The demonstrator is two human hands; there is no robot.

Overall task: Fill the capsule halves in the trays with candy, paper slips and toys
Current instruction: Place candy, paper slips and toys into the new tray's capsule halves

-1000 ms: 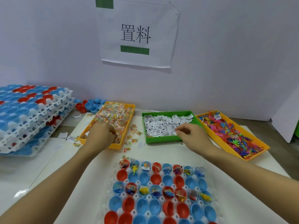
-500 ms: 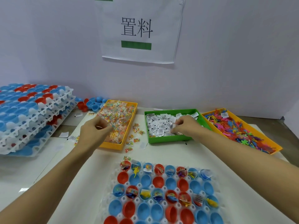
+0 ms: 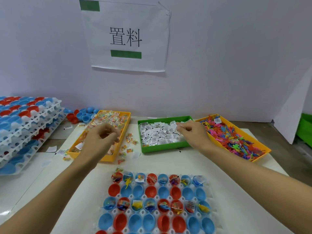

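My left hand [image 3: 99, 141] hovers over the yellow candy tray [image 3: 125, 115], its fingers curled in toward the thumb; whether a wrapped candy sits between them I cannot tell. My right hand [image 3: 194, 134] reaches across the far right corner of the green tray [image 3: 162, 146], and its thumb and forefinger pinch a white paper slip [image 3: 177, 125] above the heap of slips [image 3: 157, 135]. Just right of that hand lies the orange tray [image 3: 263, 146] heaped with small coloured plastic toys [image 3: 236, 141]. A few wrapped candies [image 3: 130, 141] lie loose on the table between the yellow and green trays. Nearer me sits the white capsule tray [image 3: 211, 196] holding blue and red capsule halves [image 3: 150, 191]: the far row and the third row hold candy, slips and toys, while the rows between and nearest show bare cups. At my left stands a stack of capsule trays [image 3: 25, 125], with loose capsule halves [image 3: 82, 115] behind the yellow tray. A paper sign [image 3: 126, 36] hangs on the wall.
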